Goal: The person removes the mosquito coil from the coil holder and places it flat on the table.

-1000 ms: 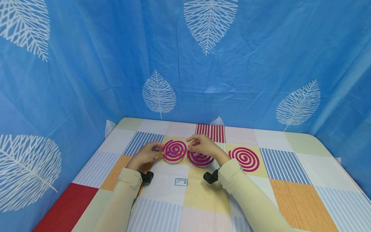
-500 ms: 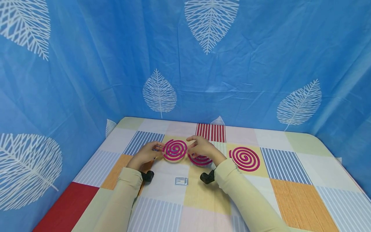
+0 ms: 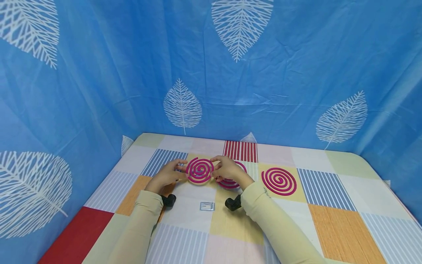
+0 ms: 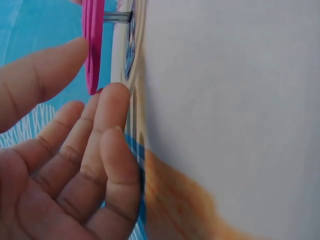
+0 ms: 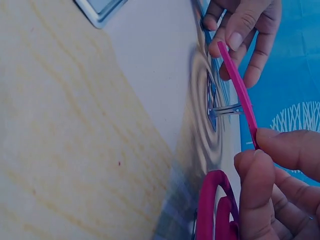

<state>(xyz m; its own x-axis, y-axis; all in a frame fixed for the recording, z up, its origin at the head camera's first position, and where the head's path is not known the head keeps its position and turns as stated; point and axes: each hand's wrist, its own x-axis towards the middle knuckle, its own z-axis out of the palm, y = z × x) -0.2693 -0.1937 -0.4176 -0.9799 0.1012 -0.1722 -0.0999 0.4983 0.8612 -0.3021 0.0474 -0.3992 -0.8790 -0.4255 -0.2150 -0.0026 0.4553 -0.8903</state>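
Note:
A magenta mosquito coil [image 3: 200, 171] sits raised above the table on a thin metal stand [image 5: 229, 109]. My left hand [image 3: 166, 175] holds its left edge, thumb against one face and fingers at the other. From the right, my right hand [image 3: 229, 170] pinches the opposite rim between thumb and finger, as the right wrist view shows. A second coil [image 3: 243, 165] lies behind and under my right hand, partly hidden by it. Farther right, beyond the right hand, is a third coil [image 3: 279, 181], fully visible.
A small flat metal stand [image 3: 207, 206] lies on the patchwork tablecloth [image 3: 184, 211] between my forearms. Blue curtains [image 3: 283, 73] with white leaf prints rise behind and beside the table. Each wrist wears a black camera [image 3: 169, 200].
My right hand has moved left from over the second coil to the near coil's right rim and now pinches it. The left hand has stayed at the left edge.

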